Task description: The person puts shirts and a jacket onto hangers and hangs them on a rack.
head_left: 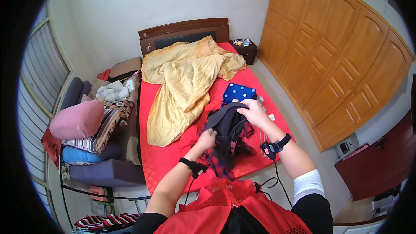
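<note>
Between my hands hangs a dark garment (224, 129), black with a small pink patch low down; its exact kind is hidden by the folds. My right hand (252, 112) pinches its upper right edge. On its left side, my left hand (206, 139) is closed on the cloth. Beneath and around it lies a heap of clothes, with red cloth (190, 136) at the left and dark checked fabric (248, 148) at the right. Just beyond my right hand is a folded blue cloth with pale dots (239, 91).
A yellow blanket (184, 89) lies rumpled across the red-covered bed (158, 164). Left of the bed, a sofa (106, 173) bears a pink cushion (78, 123) and a striped pillow (97, 134). Wooden wardrobes (329, 56) line the right wall. Cables (281, 182) trail from both wrist straps.
</note>
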The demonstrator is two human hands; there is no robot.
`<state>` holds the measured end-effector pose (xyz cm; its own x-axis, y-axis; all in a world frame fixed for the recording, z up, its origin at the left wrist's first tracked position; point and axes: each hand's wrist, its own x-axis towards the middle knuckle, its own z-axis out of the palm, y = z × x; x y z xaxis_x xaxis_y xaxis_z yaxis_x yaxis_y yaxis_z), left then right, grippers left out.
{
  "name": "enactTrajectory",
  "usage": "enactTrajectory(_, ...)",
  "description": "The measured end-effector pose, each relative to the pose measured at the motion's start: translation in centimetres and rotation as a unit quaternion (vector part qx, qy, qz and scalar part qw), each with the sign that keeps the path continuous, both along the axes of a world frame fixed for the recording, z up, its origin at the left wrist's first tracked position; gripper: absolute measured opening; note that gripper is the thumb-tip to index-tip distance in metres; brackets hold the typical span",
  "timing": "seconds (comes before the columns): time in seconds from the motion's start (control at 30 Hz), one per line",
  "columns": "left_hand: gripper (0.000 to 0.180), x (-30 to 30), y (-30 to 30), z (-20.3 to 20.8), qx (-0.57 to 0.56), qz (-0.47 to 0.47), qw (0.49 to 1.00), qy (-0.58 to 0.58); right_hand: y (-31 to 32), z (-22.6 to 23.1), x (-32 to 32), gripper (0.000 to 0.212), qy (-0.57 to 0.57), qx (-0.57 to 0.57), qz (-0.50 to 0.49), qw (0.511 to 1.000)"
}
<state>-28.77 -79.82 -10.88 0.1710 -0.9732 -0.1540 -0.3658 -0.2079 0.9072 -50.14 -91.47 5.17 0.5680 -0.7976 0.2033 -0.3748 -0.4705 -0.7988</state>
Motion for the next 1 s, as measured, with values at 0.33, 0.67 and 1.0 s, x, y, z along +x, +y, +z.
enactTrajectory(0.33, 0.024, 6.3, 0.2, 9.6, -0.153, 0.141, 0.973, -0.102, 0.5, 0.1, -0.4, 0.041, -0.119, 0.078, -0.032, 0.989)
enactTrajectory(0.67, 0.031, 4.7, -0.7, 2.0, -0.05, 0.06, 0.97, -0.228, -0.8, -10.8, -5.0, 0.024, 0.019, 0.215, -0.014, 0.976)
enactTrajectory(1.0, 0.047, 2.4, -1.8, -7.4, -0.05, 0.076, 0.996, 0.013, -2.6, -20.6, -8.1, 0.029, 0.133, 0.376, 0.114, 0.91)
